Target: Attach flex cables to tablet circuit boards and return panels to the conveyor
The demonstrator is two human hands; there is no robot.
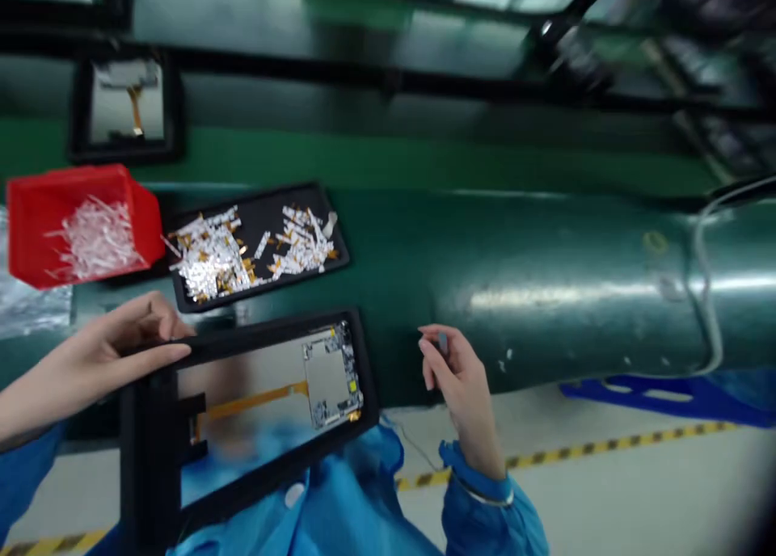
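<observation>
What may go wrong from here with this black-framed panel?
The left hand grips the black-framed reflective panel by one edge only, so it may slip. Its orange ribbon cable lies exposed and could crease. The black tray of silver-orange scraps sits close and might be knocked.

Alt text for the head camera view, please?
The left hand grips a black-framed panel carrying a circuit board; the right hand pinches a small grey piece. Nearby are a black tray of foil strips and a red bin.
</observation>
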